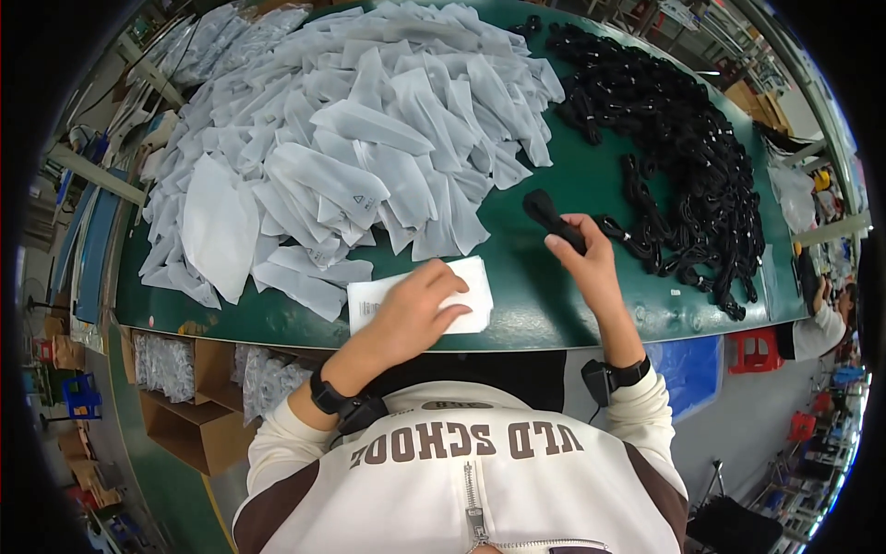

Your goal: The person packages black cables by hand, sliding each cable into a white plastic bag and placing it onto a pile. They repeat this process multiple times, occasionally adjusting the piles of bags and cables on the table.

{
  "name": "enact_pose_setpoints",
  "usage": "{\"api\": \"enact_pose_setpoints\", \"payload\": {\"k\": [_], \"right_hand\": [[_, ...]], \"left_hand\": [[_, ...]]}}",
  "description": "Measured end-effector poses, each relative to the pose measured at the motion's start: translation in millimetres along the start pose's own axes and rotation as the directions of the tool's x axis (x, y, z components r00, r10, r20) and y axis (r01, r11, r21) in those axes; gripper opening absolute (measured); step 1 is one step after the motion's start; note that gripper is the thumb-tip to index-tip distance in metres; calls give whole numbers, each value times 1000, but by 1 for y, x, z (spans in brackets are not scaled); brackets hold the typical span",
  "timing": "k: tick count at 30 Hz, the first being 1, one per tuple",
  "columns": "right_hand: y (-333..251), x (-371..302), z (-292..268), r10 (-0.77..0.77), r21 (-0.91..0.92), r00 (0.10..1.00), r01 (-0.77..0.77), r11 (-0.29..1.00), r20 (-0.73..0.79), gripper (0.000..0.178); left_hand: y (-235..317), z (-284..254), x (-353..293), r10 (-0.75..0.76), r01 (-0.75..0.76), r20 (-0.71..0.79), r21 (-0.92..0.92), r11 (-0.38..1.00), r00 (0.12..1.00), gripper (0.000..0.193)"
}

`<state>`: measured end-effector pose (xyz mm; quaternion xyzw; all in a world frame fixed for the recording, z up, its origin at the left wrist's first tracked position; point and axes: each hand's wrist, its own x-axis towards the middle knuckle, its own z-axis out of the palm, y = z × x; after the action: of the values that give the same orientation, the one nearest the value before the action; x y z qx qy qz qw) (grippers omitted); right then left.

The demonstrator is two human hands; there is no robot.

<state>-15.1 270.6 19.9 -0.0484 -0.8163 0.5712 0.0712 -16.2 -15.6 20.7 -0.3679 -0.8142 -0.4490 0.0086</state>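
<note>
The right hand [591,263] has its grip clenched around a small black device [552,220], lifted just above the green worktop [554,314]. The left hand [420,309] lies flat, fingers released, pressing a white pouch [471,286] near the worktop's front edge. Behind the pouch spreads a big heap of white pouches [351,138]; to the right lies a pile of black cables [683,148]. Cardboard boxes [198,406] sit below the worktop

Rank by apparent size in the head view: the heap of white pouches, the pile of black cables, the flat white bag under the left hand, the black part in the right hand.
1. Heap of white translucent pouches
2. Pile of black coiled cables
3. Flat white bag under the left hand
4. Black oblong part in the right hand
</note>
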Motion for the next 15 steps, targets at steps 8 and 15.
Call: {"api": "enact_pose_setpoints", "payload": {"k": [8,15], "right_hand": [[-7,-64,17,-47,-33,996,50,998,82,30],[-19,-82,18,-296,-199,934,335,921,201,31]], "left_hand": [[-3,29,-12,59,-51,-52,155,987,997,12],[3,22,-12,-253,240,-43,-196,951,967,6]]}}
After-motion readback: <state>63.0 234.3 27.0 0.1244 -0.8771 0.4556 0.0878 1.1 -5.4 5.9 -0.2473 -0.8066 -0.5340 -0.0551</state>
